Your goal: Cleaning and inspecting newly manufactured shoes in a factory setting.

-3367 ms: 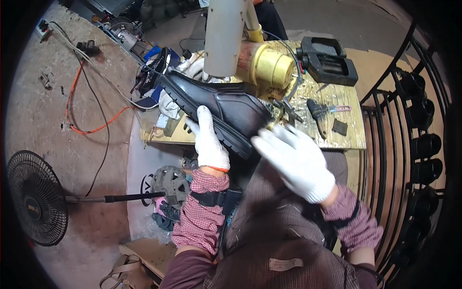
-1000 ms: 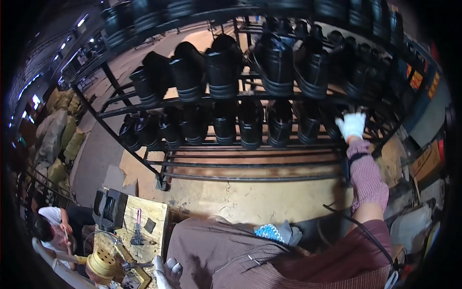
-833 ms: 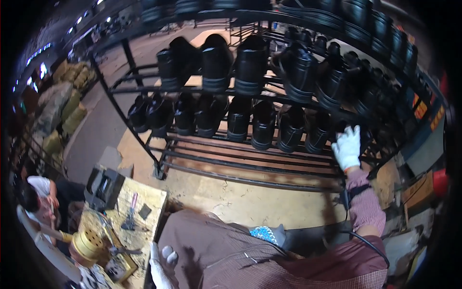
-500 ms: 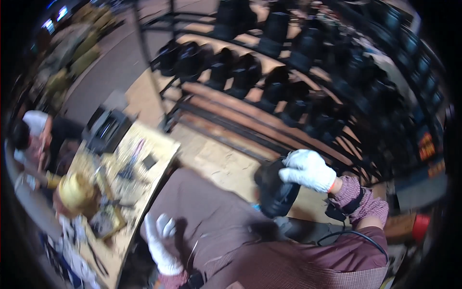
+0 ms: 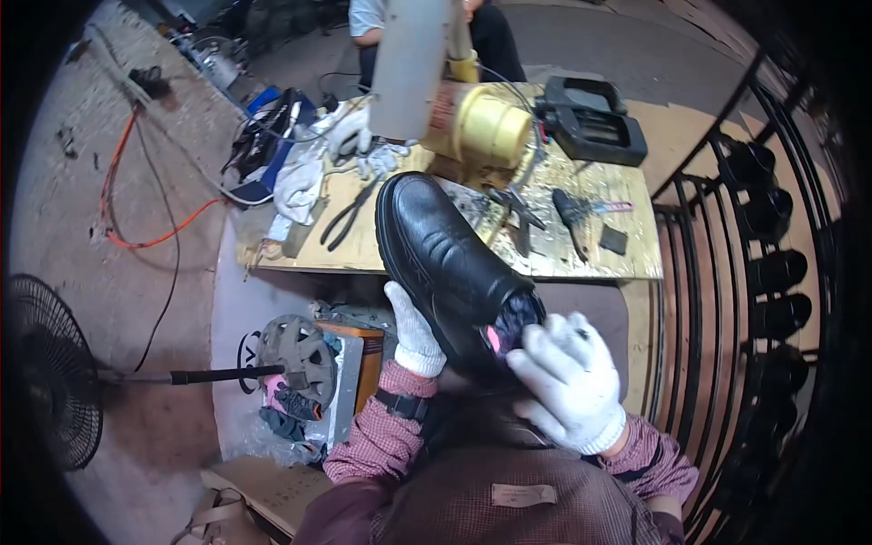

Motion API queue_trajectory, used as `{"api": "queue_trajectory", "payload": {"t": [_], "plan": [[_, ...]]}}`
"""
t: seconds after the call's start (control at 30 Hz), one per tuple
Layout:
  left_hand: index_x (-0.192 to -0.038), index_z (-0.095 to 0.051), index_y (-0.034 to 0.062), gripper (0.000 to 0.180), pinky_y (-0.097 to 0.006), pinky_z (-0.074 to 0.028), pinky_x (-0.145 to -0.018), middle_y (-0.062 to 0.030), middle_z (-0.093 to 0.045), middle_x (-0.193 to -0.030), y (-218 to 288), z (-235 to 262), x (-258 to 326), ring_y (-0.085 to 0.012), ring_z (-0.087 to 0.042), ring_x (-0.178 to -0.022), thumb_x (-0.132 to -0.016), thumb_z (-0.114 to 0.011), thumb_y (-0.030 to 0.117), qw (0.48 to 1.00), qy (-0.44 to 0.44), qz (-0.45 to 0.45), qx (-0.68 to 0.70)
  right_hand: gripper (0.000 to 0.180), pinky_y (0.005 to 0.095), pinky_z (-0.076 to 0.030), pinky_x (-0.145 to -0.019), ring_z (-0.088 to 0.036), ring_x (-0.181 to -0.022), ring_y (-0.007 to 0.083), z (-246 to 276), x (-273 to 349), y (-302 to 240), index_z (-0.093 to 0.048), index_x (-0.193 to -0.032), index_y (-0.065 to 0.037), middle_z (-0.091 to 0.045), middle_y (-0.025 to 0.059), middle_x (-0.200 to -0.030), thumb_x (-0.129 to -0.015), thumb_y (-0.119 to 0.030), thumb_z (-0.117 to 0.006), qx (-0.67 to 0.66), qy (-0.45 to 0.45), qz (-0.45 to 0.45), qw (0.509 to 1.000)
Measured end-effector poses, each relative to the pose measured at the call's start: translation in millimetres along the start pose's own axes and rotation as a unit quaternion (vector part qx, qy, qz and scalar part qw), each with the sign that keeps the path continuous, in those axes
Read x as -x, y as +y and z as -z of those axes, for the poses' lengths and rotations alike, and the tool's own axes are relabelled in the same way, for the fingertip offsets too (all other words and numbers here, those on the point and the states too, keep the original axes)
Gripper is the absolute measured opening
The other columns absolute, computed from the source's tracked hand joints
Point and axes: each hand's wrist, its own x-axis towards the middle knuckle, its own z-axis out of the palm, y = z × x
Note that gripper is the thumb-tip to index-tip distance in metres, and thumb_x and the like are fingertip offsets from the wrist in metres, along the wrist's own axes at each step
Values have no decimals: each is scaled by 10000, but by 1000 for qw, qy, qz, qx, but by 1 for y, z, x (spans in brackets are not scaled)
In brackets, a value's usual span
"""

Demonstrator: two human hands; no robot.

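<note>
1. Holding a black shoe [image 5: 445, 245] up in front of the body, with toe pointing away and to the left and with opening turned toward the near right
2. Overlapping in view, with the toe half of that shoe, the near edge of a wooden worktable [image 5: 554, 265]; cannot tell touching from hovering there
3. Supporting the shoe with the white-gloved left hand [image 5: 413, 334], thumb laid along the sole edge, other fingers hidden behind it, closed around it as far as visible
4. Reaching to the opening with the white-gloved right hand [image 5: 574, 386], fingers bent and slightly parted, close to dark bunched material [image 5: 518, 316] and a pink patch [image 5: 493, 339] inside; cannot tell pinching from mere touching
5. Wearing checked sleeves on both forearms, with a dark strap [image 5: 402, 404] around the left
6. Lying on the worktable, left of the shoe: black-handled pliers [image 5: 348, 218] and crumpled white cloth [image 5: 298, 193]
7. Lying to its right: metal pincers [image 5: 525, 216], a tool with a pink handle [image 5: 614, 207] and a small dark square [image 5: 613, 240]
8. Standing farther back: a yellow round-ended fixture [image 5: 493, 127] beside a grey post [image 5: 413, 73], with a black open-topped case [image 5: 595, 123] to the right
9. Visible at the sides: a black fan [image 5: 50, 372] on the left, a metal rack [image 5: 710, 125] of dark shoes [image 5: 777, 270] on the right
</note>
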Motion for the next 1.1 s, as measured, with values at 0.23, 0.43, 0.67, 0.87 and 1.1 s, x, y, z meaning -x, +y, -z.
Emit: {"api": "queue_trajectory", "payload": {"t": [0.23,0.43,0.67,0.87,1.1], "plan": [[-1593,-389,148,819,-470,-446,-1161,-95,-503,-1554,43,2,-68,-324,-526,-1375,-1013,-399,726,998,35,-50,0,546,566,-409,-1095,-591,-1223,445,-7,50,23,-694,-1230,-7,-651,210,-1285,-956,-474,-620,71,74,-163,981],[-1584,-404,153,798,-467,-467,-1145,-82,-516,-1545,67,-7,-92,-309,-549,-1353,-1013,-430,710,993,75,-85,-16,522,555,-386,-1116,-562,-1258,456,-23,110,32,-658,-1273,16,-619,247,-1340,-965,-405,-635,91,66,-279,954],[-1560,-428,129,754,-463,-499,-1115,-110,-549,-1499,74,-3,-88,-307,-581,-1313,-1017,-511,646,987,95,-122,-53,478,549,-372,-1125,-553,-1267,453,-24,120,45,-646,-1297,15,-612,241,-1356,-937,-298,-680,103,66,-300,946],[-1543,-447,120,743,-463,-544,-1058,-106,-550,-1486,80,-27,-78,-292,-589,-1296,-1006,-566,620,989,106,-85,-63,460,558,-375,-1127,-550,-1267,451,-24,100,53,-668,-1259,3,-620,229,-1338,-939,-328,-663,125,30,-264,956],[-1557,-429,109,717,-453,-489,-1116,-88,-524,-1510,96,-11,-101,-273,-568,-1315,-1028,-563,574,970,157,-147,-112,483,558,-379,-1119,-551,-1252,451,-31,112,60,-669,-1261,-4,-622,225,-1331,-942,-366,-638,124,19,-278,952]]}}
